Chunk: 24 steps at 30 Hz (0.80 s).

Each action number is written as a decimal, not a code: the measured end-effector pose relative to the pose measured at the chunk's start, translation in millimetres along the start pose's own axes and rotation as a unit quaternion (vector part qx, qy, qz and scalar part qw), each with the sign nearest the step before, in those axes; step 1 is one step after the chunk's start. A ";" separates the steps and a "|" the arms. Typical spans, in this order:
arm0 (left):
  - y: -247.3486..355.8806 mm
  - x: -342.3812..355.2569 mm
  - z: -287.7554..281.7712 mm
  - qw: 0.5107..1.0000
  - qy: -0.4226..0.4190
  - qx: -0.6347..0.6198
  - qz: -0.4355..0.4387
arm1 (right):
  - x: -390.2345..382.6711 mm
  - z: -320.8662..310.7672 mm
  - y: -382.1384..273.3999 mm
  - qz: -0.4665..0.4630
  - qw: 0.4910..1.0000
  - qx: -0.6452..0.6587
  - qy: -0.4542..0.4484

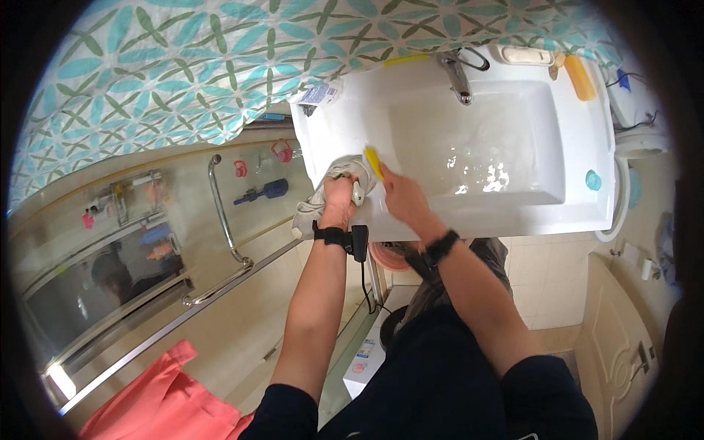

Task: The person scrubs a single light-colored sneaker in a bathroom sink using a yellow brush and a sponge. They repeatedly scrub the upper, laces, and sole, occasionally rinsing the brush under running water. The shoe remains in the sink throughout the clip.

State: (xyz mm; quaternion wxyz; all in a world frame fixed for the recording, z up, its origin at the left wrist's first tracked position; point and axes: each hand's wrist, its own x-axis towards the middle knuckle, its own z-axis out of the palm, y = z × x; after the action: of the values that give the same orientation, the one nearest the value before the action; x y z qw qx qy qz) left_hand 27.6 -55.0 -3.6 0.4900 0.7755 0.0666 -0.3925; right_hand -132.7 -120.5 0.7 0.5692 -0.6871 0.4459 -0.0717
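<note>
Shoe [315, 205] at sink's [579, 216] near-left corner needs firm bracing by left hand [339, 193], closed on it; right hand [405, 198], curled round yellow brush [375, 163], should make short strokes.

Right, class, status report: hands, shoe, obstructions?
Left hand gripping shoe. Right hand holding yellow tool. Shoe at left end of sink. Nothing visibly in the way.

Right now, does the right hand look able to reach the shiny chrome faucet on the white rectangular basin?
Probably yes: the shiny chrome faucet stands ahead of the right hand, with apparently just the open white rectangular basin between them. The slim yellow tool in that hand may hinder grasping.
</note>
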 end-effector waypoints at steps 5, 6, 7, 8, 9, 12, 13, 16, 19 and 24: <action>-5.4 3.8 -3.9 0.998 -0.049 -0.023 0.021 | 1.7 1.8 -8.4 -0.001 1.000 -0.026 0.011; -7.5 6.5 -6.1 0.998 -0.056 0.002 0.040 | 8.0 0.3 -12.1 -0.026 0.999 -0.033 0.012; -10.1 9.9 -8.2 0.999 -0.050 -0.002 0.020 | 12.6 -1.8 -15.2 -0.035 0.998 -0.048 0.001; -11.7 13.1 -11.8 0.999 -0.052 -0.007 0.001 | 13.7 -3.2 -16.5 -0.064 0.996 -0.057 0.013; -12.0 18.5 -12.7 0.998 -0.059 -0.017 -0.017 | 11.5 -4.2 -16.6 -0.042 0.997 -0.066 -0.009; -17.6 24.0 -12.6 0.997 -0.062 -0.037 0.012 | -4.4 -5.3 -13.5 0.013 0.997 -0.063 -0.042; -15.5 24.4 -15.1 0.998 -0.060 -0.013 -0.014 | -10.2 -5.4 -14.4 0.072 0.994 -0.044 -0.077; -14.8 17.9 -10.5 0.998 -0.043 0.027 0.040 | -1.7 -1.5 -22.7 0.001 0.998 -0.055 -0.028; -10.8 11.4 -8.8 0.996 -0.063 -0.014 0.067 | 18.9 5.4 -31.3 -0.102 0.993 -0.052 0.040; -6.7 12.6 -7.4 0.998 -0.053 -0.016 0.022 | -4.2 -4.9 -33.9 0.031 0.995 -0.080 -0.045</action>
State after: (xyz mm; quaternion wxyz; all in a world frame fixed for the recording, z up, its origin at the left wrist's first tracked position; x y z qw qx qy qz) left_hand 37.0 -49.1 -15.2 0.5140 0.7467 0.0298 -0.4211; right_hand -120.1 -122.7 32.8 0.5337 -0.7190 0.4450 0.0126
